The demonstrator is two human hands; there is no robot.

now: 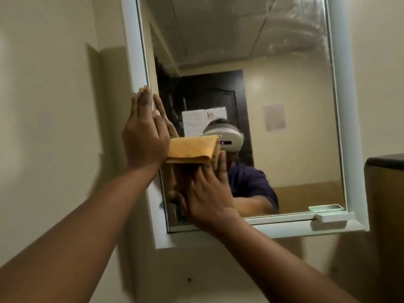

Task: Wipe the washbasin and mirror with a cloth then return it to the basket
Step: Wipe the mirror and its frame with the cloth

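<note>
A white-framed mirror (273, 106) hangs on the wall ahead and above me. My left hand (144, 134) lies flat with straight fingers against the mirror's left frame edge. A folded orange cloth (192, 149) is pressed against the glass at the lower left. My right hand (207, 193) presses the cloth from below with spread, straight fingers. Wipe streaks show in the mirror's upper right. The washbasin and the basket are out of view.
A small white soap tray (332, 216) sits on the mirror's bottom ledge at the right. A dark-topped cabinet or partition (384, 162) stands at the far right. Cream wall (54, 106) surrounds the mirror.
</note>
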